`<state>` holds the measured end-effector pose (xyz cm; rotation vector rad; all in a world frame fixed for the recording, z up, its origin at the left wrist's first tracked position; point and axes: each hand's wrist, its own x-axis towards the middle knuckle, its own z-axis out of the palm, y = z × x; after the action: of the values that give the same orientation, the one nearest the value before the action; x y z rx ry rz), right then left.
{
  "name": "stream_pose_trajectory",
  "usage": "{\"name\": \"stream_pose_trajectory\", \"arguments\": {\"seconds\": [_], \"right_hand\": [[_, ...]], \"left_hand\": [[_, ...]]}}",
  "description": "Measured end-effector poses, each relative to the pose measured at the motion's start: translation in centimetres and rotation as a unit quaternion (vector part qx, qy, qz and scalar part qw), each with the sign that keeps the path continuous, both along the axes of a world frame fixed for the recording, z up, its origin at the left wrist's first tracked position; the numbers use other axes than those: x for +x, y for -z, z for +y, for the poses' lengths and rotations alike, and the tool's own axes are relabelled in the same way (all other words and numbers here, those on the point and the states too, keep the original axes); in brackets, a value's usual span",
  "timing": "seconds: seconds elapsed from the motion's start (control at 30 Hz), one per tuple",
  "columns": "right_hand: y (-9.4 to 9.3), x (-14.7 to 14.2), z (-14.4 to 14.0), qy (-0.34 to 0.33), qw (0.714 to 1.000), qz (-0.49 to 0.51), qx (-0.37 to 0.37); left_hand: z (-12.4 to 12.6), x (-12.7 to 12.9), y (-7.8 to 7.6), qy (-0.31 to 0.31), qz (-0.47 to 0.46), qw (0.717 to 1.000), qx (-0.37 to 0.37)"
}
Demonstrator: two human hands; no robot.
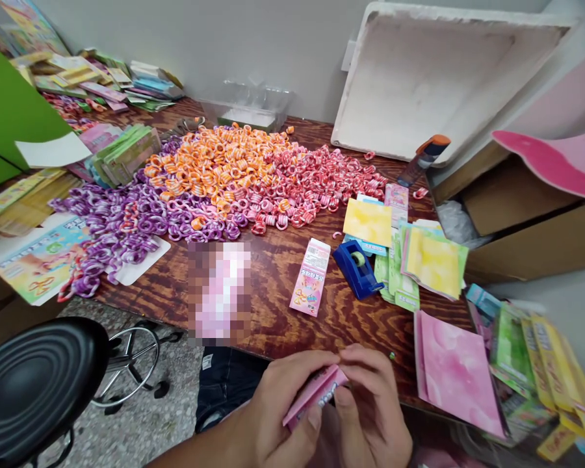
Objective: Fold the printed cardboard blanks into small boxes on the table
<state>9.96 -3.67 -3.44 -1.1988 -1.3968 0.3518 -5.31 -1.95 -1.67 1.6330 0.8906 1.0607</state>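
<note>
A small pink printed carton [308,403] is held between my two hands at the table's front edge. Wrapped round its left end is my left hand [285,406], thumb along the near side. My right hand [370,403] grips the other end, its thumb and fingers at the carton's tip. Part of the carton is hidden by the fingers. Beyond my hands, a pink and white box [311,279] lies flat on the wooden table [268,325]. To its right stands a blue tape dispenser [358,270] with a roll of tape.
Purple, orange and red striped rings [234,169] lie heaped across the table. Yellow and green cards [433,260] and pink sheets [461,370] are at the right. A white foam lid [443,78] leans on the wall by a bottle [422,159]. A black stool [39,383] stands left.
</note>
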Motion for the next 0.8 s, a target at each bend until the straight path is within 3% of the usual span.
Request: {"name": "stream_pose_trajectory", "arguments": {"seconds": [0.17,0.33,0.43,0.53,0.6,0.8], "right_hand": [[-1.3,0.8,1.0,-0.025,0.998,-0.007,0.061],[-1.4,1.6,1.4,-0.097,0.995,-0.006,0.019],[-1.4,2.2,1.6,-0.095,0.991,-0.092,0.036],[-1.7,3.3,2.1,-0.111,0.956,-0.263,0.064],[-1.9,4.1,2.7,-0.126,0.934,-0.324,0.083],[-2.0,5.2,3.8,-0.139,0.933,-0.305,0.128]], "left_hand": [[1.0,0.5,0.3,0.028,-0.004,0.995,0.1],[2.1,0.9,-0.1,0.036,-0.012,0.992,0.121],[3.3,0.7,-1.0,0.072,-0.001,0.991,0.109],[4.3,0.4,-1.8,0.079,-0.004,0.994,0.081],[4.7,0.3,-1.9,0.087,-0.009,0.995,0.039],[4.9,0.0,-1.4,0.105,0.016,0.986,-0.131]]}}
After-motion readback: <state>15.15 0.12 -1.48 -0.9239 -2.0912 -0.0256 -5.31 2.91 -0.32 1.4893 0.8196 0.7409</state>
